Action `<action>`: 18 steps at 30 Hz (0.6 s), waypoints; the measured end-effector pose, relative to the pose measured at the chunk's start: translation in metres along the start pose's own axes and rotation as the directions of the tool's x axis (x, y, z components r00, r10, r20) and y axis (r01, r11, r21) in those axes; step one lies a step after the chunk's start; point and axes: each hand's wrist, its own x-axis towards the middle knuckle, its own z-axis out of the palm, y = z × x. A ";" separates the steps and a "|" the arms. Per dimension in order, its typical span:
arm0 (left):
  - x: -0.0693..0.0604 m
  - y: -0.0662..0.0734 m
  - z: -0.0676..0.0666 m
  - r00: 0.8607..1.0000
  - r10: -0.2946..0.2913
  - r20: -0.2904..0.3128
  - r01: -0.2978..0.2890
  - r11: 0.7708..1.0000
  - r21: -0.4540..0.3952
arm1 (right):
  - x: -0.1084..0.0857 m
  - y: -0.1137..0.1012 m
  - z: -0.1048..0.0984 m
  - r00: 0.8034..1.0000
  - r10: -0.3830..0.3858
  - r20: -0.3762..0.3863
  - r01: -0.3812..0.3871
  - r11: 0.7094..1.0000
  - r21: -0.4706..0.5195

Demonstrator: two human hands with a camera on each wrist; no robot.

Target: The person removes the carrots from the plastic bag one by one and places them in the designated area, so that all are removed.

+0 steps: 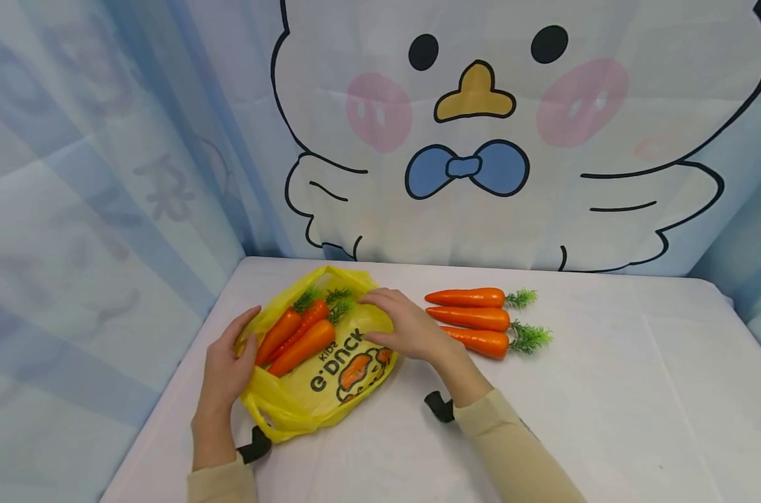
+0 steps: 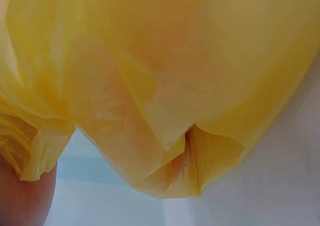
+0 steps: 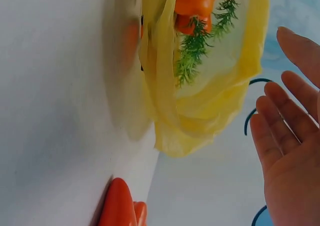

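Observation:
A yellow plastic bag (image 1: 292,412) with a printed duck lies on the table with its mouth spread. Inside it, three orange carrots (image 1: 305,347) with green tops lie side by side. My left hand (image 1: 223,370) holds the bag's left edge, thumb on the inner side. In the left wrist view the yellow plastic (image 2: 165,61) fills most of the picture. At the bag's right rim is my right hand (image 1: 408,325); the right wrist view shows its fingers (image 3: 282,131) extended, holding nothing, apart from the bag.
Three more carrots (image 1: 471,318) lie in a row on the white-covered table (image 1: 606,391), right of the bag, tops pointing right. A curtain with a cartoon duck (image 1: 468,230) hangs behind the table. Another pale blue curtain (image 1: 103,279) is on the left.

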 end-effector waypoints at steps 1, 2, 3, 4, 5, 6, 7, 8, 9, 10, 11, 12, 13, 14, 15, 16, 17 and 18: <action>0.000 0.000 0.000 1.000 -0.002 0.000 0.002 1.000 -0.001 | 0.001 -0.001 0.001 1.000 -0.005 0.004 0.005 1.000 0.001; 0.000 0.000 0.000 1.000 -0.004 0.000 0.004 1.000 -0.002 | 0.003 -0.001 0.002 1.000 -0.010 0.009 0.009 1.000 0.006; 0.000 0.000 0.000 1.000 -0.007 0.001 0.007 1.000 -0.002 | 0.004 -0.002 0.002 1.000 -0.014 0.014 0.014 1.000 0.006; 0.000 0.000 0.000 1.000 -0.009 0.002 0.009 1.000 -0.003 | 0.005 -0.003 0.003 1.000 -0.018 0.019 0.018 1.000 0.010; 0.000 0.000 0.000 1.000 -0.010 0.003 0.010 1.000 -0.003 | 0.007 -0.004 0.004 1.000 -0.022 0.022 0.022 1.000 0.012; 0.000 0.000 0.000 1.000 -0.009 0.003 0.009 1.000 -0.004 | 0.008 -0.004 0.005 0.999 -0.028 0.027 0.027 1.000 0.012; 0.000 0.000 0.001 1.000 -0.007 0.003 0.007 1.000 -0.004 | 0.009 -0.005 0.006 0.999 -0.033 0.030 0.032 0.999 0.011; 0.000 0.000 0.001 1.000 -0.004 0.002 0.004 1.000 -0.003 | 0.010 -0.005 0.007 0.999 -0.038 0.032 0.038 0.999 0.012; 0.000 0.000 0.001 1.000 0.000 0.001 0.000 1.000 -0.003 | 0.012 -0.006 0.008 0.998 -0.043 0.036 0.043 0.999 0.009; 0.000 0.000 0.001 1.000 0.004 0.000 -0.004 1.000 -0.003 | 0.013 -0.006 0.009 0.998 -0.051 0.037 0.050 0.999 0.010; 0.000 0.000 0.001 1.000 0.007 -0.001 -0.007 1.000 -0.003 | 0.014 -0.007 0.011 0.997 -0.059 0.041 0.058 0.998 0.009; 0.000 -0.001 0.001 1.000 0.010 -0.001 -0.010 1.000 -0.002 | 0.015 -0.007 0.012 0.997 -0.068 0.045 0.067 0.998 0.008; 0.000 -0.001 0.001 1.000 0.012 -0.001 -0.012 1.000 -0.002 | 0.017 -0.007 0.013 0.996 -0.074 0.047 0.074 0.997 0.011; 0.000 -0.001 0.000 1.000 0.012 0.000 -0.012 1.000 -0.004 | 0.018 -0.008 0.015 0.995 -0.082 0.050 0.082 0.997 0.014; 0.000 -0.001 0.000 1.000 0.010 0.002 -0.010 1.000 -0.005 | 0.019 -0.008 0.016 0.995 -0.088 0.054 0.087 0.996 0.016; 0.000 -0.001 0.000 1.000 0.007 0.003 -0.007 1.000 -0.006 | 0.021 -0.008 0.017 0.994 -0.092 0.057 0.091 0.996 0.019; 0.000 -0.001 0.001 1.000 0.006 0.004 -0.006 1.000 -0.007 | 0.022 -0.008 0.019 0.994 -0.094 0.061 0.093 0.996 0.016; 0.000 -0.002 0.001 1.000 0.007 0.003 -0.007 1.000 -0.007 | 0.023 -0.008 0.020 0.993 -0.097 0.064 0.097 0.995 0.013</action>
